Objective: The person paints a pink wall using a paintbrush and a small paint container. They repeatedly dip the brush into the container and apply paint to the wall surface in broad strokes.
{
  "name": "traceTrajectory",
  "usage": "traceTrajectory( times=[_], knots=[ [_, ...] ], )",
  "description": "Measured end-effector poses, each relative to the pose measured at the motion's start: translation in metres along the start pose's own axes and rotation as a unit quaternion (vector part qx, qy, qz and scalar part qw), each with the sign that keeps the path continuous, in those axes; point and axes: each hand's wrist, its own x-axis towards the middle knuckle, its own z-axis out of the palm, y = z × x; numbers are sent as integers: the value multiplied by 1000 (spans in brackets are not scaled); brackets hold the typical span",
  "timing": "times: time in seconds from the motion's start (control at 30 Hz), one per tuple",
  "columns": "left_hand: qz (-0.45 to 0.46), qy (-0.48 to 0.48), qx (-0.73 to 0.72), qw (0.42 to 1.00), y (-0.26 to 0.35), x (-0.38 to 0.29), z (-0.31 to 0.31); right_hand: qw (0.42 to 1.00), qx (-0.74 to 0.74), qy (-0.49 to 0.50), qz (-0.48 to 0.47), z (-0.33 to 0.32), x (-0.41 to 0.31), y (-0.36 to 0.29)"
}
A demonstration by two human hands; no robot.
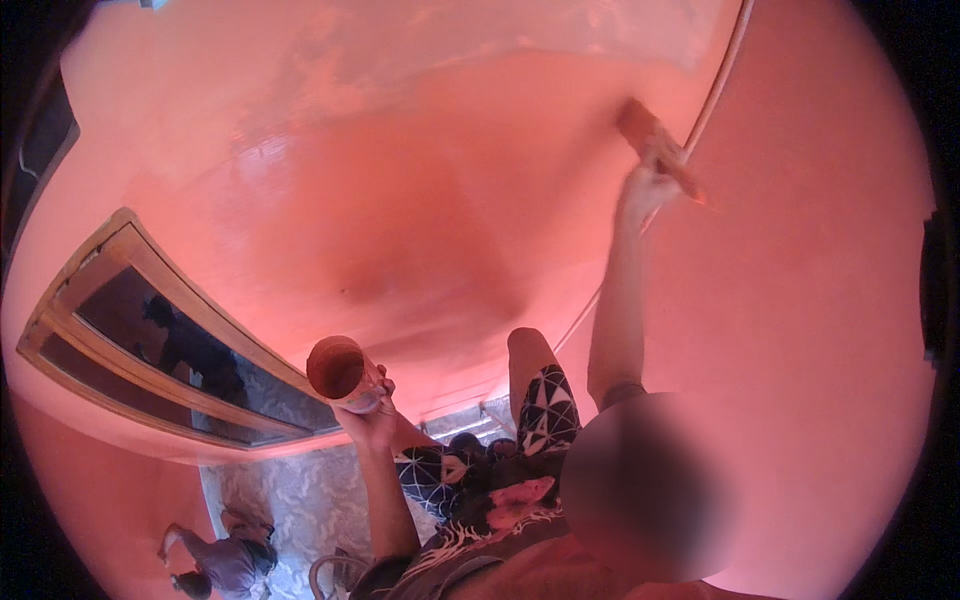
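Note:
My right hand [649, 184], raised and slightly blurred, grips a wide paintbrush [636, 124] close to the corner of the room. The paint-coloured bristle end points up and left against or just off the coral-pink wall [420, 187]; I cannot tell whether it touches. Lower down, my left hand [375, 420] is wrapped around a cylindrical paint container [364, 394]. Its mouth faces me, and the inside is coated reddish-brown; how much paint it holds is unclear. A darker, wet-looking patch spreads over the wall's middle, with a paler area above it.
A pipe or cable [720, 86] runs down the corner beside my right hand. Left of me is a wood-framed glass window [225, 337]. Far below, another person [229, 559] bends by a wall over the patterned floor [315, 487]. Metal rungs or bars [469, 427] show below my legs.

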Motion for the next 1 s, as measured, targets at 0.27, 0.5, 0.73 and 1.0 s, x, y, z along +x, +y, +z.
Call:
traceTrajectory(
  times=[0.27,0.5,0.73,1.0],
  knots=[
    [-8,12,-16,1000,-1,5,7,933,89,-319,-142,67,-93,-151],
    [61,31,39,997,0,-5,6,925,230,-167,253,39,-32,-59],
    [94,11,39,995,18,-18,-1,998,-13,-37,43,42,-31,-99],
    [103,-23,14,994,34,-15,-16,894,184,-401,-74,140,-176,-253]
  ],
)
